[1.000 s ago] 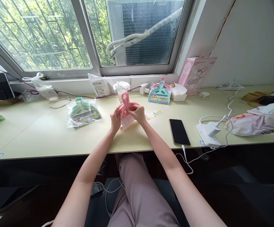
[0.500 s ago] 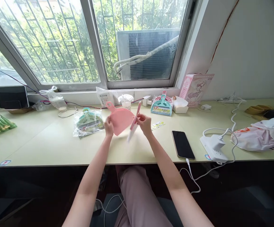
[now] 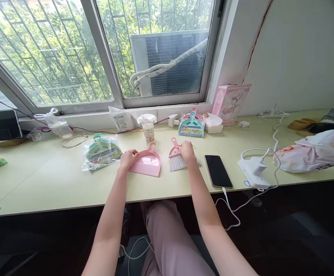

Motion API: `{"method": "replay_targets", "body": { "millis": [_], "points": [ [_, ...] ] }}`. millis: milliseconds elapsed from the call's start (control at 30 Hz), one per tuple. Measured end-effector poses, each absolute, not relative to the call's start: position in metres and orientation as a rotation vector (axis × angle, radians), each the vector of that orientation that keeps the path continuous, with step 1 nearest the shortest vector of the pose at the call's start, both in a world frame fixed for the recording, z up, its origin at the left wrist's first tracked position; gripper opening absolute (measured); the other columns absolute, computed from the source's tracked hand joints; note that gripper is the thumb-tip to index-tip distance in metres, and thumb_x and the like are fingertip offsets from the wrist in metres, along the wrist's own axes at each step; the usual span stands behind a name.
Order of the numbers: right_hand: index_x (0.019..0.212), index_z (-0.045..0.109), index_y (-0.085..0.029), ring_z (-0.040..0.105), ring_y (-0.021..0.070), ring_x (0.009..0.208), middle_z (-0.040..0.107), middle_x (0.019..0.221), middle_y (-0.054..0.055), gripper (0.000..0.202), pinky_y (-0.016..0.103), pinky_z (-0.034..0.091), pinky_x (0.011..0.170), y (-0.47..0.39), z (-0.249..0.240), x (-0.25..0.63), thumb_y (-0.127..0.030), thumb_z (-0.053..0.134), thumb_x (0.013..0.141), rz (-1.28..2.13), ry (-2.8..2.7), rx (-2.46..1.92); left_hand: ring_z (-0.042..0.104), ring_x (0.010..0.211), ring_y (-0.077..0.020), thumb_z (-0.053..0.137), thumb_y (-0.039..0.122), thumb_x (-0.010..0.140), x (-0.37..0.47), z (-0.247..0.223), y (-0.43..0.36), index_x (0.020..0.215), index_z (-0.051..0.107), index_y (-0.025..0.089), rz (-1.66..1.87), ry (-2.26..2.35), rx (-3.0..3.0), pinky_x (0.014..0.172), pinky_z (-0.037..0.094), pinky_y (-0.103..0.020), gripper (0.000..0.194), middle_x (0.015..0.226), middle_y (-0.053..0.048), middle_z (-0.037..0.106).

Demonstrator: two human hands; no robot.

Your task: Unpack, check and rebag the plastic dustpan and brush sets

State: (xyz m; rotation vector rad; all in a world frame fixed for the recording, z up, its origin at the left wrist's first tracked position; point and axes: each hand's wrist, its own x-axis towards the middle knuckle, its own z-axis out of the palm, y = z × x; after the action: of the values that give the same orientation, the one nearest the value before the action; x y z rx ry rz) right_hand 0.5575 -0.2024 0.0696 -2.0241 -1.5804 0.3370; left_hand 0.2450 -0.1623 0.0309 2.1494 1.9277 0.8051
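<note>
A pink dustpan (image 3: 147,165) lies on the table with its handle pointing to the window. My left hand (image 3: 129,158) is closed on its left edge. Right of it, a small pink hand brush (image 3: 176,162) with white bristles rests on the table, bristles toward me. Its right side is pinched by my right hand (image 3: 187,150), whose fingertips are partly hidden. A small yellow label (image 3: 194,147) shows behind that hand. To the left lies a green dustpan set (image 3: 102,152) in clear plastic.
Against the window wall stand a cup (image 3: 148,131), another wrapped dustpan set (image 3: 192,124), a tissue pack (image 3: 214,123) and a pink box (image 3: 232,104). On the right are a charging phone (image 3: 218,171), a power strip (image 3: 253,174) with cables and a plastic bag (image 3: 308,157).
The dustpan and brush came down from mid-air onto the table, side by side and farther apart. Both hands lowered with them. The view shifted slightly.
</note>
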Motion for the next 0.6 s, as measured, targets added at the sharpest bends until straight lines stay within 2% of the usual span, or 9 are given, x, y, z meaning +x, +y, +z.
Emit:
{"method": "replay_targets", "body": {
  "millis": [67,133,200,300,367,467,600],
  "points": [
    [0.085,0.077,-0.013,0.068,0.0208,0.076,0.073,0.079,0.014,0.019,0.026,0.048,0.068,-0.201,0.066,0.557,-0.009,0.059,0.090,0.310,-1.641,-2.044,0.067,0.093,-0.0297,0.058,0.040,0.088,0.247,0.031,-0.162,0.084,0.074,0.024,0.839,1.970,2.149,0.081,0.050,-0.037,0.023,0.099,-0.012,0.075],
    [0.096,0.077,-0.013,0.068,0.0222,0.084,0.074,0.088,0.015,0.026,0.028,0.048,0.075,-0.201,0.062,0.558,-0.005,0.053,0.091,0.264,-1.665,-2.049,0.066,0.095,-0.0304,0.053,0.044,0.093,0.249,0.030,-0.162,0.089,0.074,0.023,0.953,2.007,2.123,0.083,0.050,-0.038,0.029,0.102,-0.014,0.072],
    [0.108,0.075,-0.014,0.066,0.0256,0.104,0.072,0.105,0.017,0.030,0.031,0.049,0.084,-0.201,0.058,0.560,-0.004,0.051,0.092,0.163,-1.664,-2.065,0.064,0.103,-0.0319,0.052,0.047,0.095,0.249,0.029,-0.161,0.097,0.073,0.023,1.076,2.000,2.108,0.086,0.050,-0.040,0.032,0.106,-0.015,0.068],
    [0.112,0.073,-0.013,0.054,0.0328,0.127,0.066,0.124,0.021,0.027,0.040,0.046,0.098,-0.199,0.050,0.564,-0.009,0.056,0.092,0.051,-1.667,-2.180,0.058,0.116,-0.0348,0.061,0.044,0.089,0.249,0.023,-0.160,0.097,0.073,0.021,1.083,1.915,2.176,0.096,0.048,-0.043,0.027,0.113,-0.016,0.065],
    [0.111,0.073,-0.011,0.051,0.0349,0.128,0.065,0.125,0.022,0.025,0.046,0.043,0.102,-0.196,0.044,0.565,-0.011,0.055,0.093,0.052,-1.681,-2.244,0.058,0.115,-0.0343,0.065,0.037,0.085,0.249,0.019,-0.158,0.088,0.073,0.021,0.990,1.843,2.224,0.100,0.046,-0.044,0.019,0.112,-0.016,0.066],
    [0.106,0.074,-0.012,0.052,0.0345,0.126,0.066,0.123,0.023,0.023,0.048,0.039,0.103,-0.193,0.038,0.567,-0.012,0.055,0.094,0.042,-1.674,-2.195,0.063,0.098,-0.0298,0.062,0.028,0.081,0.249,0.015,-0.153,0.077,0.068,0.022,0.970,1.751,2.155,0.096,0.047,-0.041,0.010,0.096,-0.013,0.069],
    [0.102,0.073,-0.016,0.060,0.0278,0.116,0.071,0.115,0.016,0.015,0.043,0.041,0.101,-0.191,0.044,0.570,-0.022,0.062,0.094,0.104,-1.546,-1.807,0.063,0.082,-0.0264,0.057,0.030,0.085,0.241,0.018,-0.144,0.083,0.063,0.021,1.342,1.750,1.827,0.087,0.048,-0.039,0.011,0.080,-0.009,0.068]
  ]
}}
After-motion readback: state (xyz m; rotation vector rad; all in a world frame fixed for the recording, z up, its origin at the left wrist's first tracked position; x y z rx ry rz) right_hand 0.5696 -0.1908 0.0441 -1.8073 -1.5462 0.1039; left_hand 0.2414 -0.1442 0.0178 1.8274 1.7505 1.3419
